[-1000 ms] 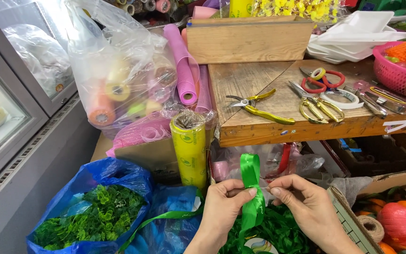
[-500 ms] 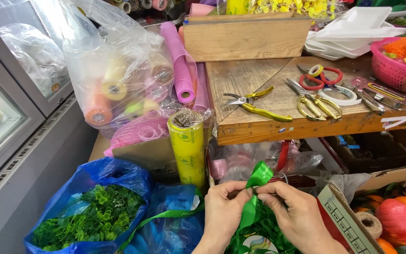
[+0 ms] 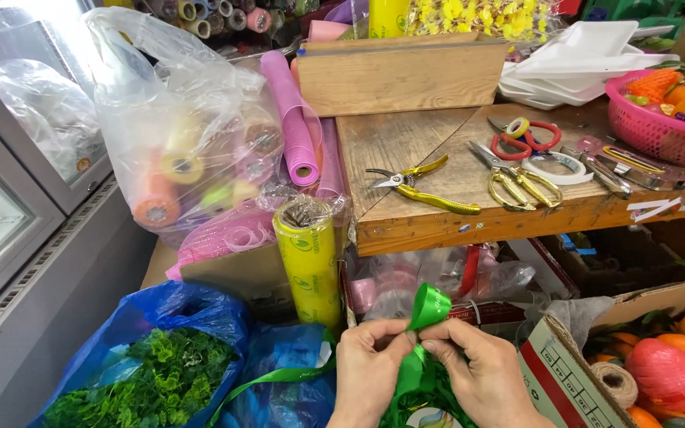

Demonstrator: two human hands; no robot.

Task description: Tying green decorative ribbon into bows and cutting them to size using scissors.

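Both my hands low, knuckles up: left hand (image 3: pixel 370 368) and right hand (image 3: pixel 481 372) fingertips pinched shut on green ribbon (image 3: pixel 424 317), loop upright.

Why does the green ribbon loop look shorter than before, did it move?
Yes. The green ribbon loop dropped lower and tipped right, away from the wooden table edge, as both hands pinch it tighter.

Both hands are bare, the left hand (image 3: pixel 370 368) and the right hand (image 3: pixel 481 371) alike: no gloves, no rings, no watch or band at either wrist. No sleeve reaches into view. The fingers (image 3: pixel 447 339) end in short, plain, unpainted nails.
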